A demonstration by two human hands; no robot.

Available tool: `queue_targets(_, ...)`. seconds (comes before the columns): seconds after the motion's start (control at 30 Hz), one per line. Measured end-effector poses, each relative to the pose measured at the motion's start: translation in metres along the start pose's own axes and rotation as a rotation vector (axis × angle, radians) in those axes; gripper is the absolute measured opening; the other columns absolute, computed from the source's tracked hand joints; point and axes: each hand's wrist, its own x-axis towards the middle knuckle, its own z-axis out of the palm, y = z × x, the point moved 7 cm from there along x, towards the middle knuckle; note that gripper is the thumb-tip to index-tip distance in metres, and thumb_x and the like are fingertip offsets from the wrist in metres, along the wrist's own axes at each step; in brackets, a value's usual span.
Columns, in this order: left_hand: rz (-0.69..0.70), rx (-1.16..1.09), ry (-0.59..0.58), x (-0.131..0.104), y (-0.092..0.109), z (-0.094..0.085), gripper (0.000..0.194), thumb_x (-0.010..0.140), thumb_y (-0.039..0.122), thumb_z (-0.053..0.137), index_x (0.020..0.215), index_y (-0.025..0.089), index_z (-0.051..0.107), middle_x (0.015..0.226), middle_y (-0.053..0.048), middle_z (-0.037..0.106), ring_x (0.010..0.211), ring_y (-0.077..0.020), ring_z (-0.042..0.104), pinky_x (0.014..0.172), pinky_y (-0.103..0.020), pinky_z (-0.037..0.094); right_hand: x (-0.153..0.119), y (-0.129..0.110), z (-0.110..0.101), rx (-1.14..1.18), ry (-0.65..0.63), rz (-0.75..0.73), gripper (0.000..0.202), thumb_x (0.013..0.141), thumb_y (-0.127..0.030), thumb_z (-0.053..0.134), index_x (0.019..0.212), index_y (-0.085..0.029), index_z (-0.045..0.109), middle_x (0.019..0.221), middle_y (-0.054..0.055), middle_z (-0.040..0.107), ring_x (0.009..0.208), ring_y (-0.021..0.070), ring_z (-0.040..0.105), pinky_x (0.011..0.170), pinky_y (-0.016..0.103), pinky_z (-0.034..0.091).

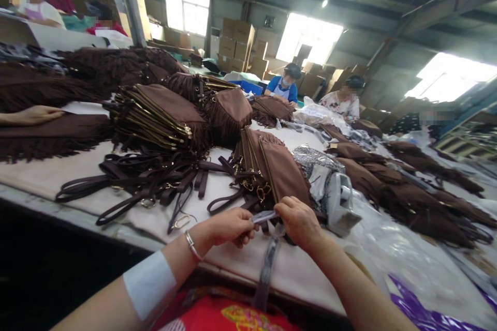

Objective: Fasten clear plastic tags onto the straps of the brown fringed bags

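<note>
Near the table's front edge, my left hand [237, 226] is closed in a pinch on one end of a pale plastic-wrapped strip [264, 216]. My right hand [297, 220] pinches the other end, its fingers pressed together. Below the hands a dark strap in clear wrapping [267, 264] hangs toward my lap. Just behind the hands lies a stack of brown fringed bags [277, 163] with gold zippers and clasps. To the left, dark straps with metal rings [155, 181] lie in a loose heap.
More brown bags [163, 114] are piled at the left, where another person's hand [33, 115] rests on one. A white tape dispenser [339, 204] stands right of my hands, beside clear plastic bags [407, 248]. Several people sit farther back, near cardboard boxes [235, 44].
</note>
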Motion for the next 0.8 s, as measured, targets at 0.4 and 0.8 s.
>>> queue_targets(0.4, 0.239, 0.191, 0.425, 0.001, 0.035, -0.046, 0.03, 0.08, 0.033, 0.051, 0.095, 0.013, 0.067, 0.087, -0.008, 0.071, 0.08, -0.0193, 0.065, 0.067, -0.027, 0.049, -0.003, -0.004, -0.001, 0.038, 0.068, -0.007, 0.021, 0.088, -0.009, 0.049, 0.083, -0.02, 0.066, 0.081, 0.005, 0.062, 0.081, 0.0175, 0.053, 0.076, 0.026, 0.038)
queue_targets(0.8, -0.126, -0.118, 0.245, 0.001, -0.002, -0.022, 0.016, 0.079, 0.032, 0.056, 0.079, 0.016, 0.058, 0.069, -0.004, 0.067, 0.067, -0.0196, 0.069, 0.055, -0.027, 0.052, -0.006, -0.011, 0.003, 0.06, 0.068, -0.012, 0.02, 0.087, -0.009, 0.052, 0.087, -0.021, 0.069, 0.082, 0.004, 0.064, 0.082, 0.0179, 0.054, 0.076, 0.027, 0.04)
